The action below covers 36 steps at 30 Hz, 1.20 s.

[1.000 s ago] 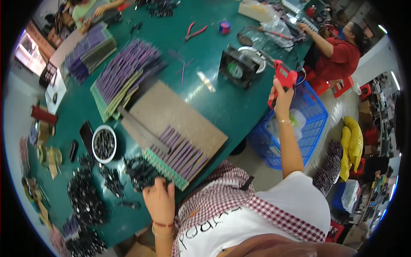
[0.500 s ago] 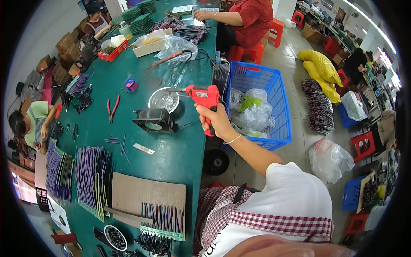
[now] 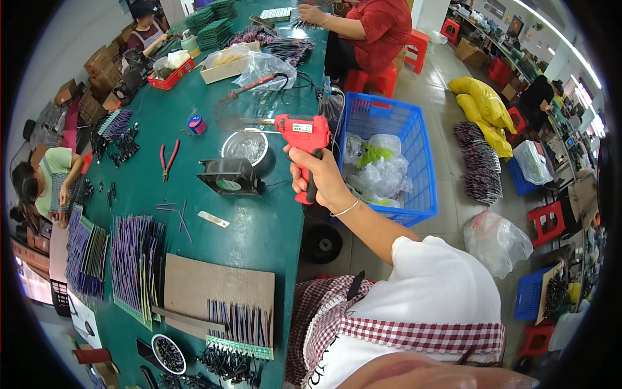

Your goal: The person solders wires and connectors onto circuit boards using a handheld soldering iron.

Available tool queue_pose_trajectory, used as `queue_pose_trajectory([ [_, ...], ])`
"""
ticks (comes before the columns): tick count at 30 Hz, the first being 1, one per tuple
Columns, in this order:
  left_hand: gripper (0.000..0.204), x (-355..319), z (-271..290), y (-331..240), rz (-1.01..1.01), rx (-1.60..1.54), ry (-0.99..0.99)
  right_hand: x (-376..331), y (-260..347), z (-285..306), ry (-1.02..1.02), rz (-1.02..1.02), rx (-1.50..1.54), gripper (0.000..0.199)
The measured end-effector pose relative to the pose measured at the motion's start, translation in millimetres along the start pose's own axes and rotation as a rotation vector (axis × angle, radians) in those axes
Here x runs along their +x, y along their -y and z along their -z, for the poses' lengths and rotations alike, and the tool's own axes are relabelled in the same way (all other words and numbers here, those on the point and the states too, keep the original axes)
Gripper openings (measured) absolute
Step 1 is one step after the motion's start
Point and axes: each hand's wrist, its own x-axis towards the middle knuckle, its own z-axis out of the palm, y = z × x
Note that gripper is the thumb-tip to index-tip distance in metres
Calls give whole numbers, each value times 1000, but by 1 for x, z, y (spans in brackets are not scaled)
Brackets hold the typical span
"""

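My right hand point(image 3: 314, 175) is wrapped round the black handle of a red soldering gun point(image 3: 301, 131). The gun's metal nozzle points left, over the far rim of a round white bowl point(image 3: 225, 148) with shiny, crumpled-looking contents; a faint grey haze hangs around its tip. Beside the bowl, on the near side, stands a small black fan point(image 3: 228, 176). Closer to me, purple and dark wires attached to a green circuit-board strip point(image 3: 240, 347) lie across a brown board point(image 3: 201, 279), with a flat bar over part of them. My left hand is out of view.
Red-handled pliers point(image 3: 168, 161), a solder spool point(image 3: 197, 124) and an iron-like tool with a red handle point(image 3: 256, 85) lie on the green table point(image 3: 259, 230). Wire bundles point(image 3: 136, 259) stand further left. A blue crate point(image 3: 424, 155) with plastic bags is beside the table. Co-workers sit nearby.
My right hand has raised the soldering gun slightly, up and left in the picture, its nozzle shifting toward the bowl's far side. The whole view has drifted a little left. Co-workers' hands have moved.
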Motion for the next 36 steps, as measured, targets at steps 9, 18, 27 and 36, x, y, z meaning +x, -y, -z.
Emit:
queue_pose_trajectory([
  [9, 21, 9, -2, 55, -132, 4, 20, -38, 14, -15, -65, 112, -10, 26],
  [18, 20, 50, 7, 182, -136, -171, 18, -22, 6, -96, -91, 233, -227, 24],
  [27, 19, 72, -35, 230, -108, -322, 66, -22, 17, -140, 59, 221, -469, 24],
  [36, 18, -22, -145, 208, 32, -349, 181, -58, -3, -49, 132, 81, -219, 26],
])
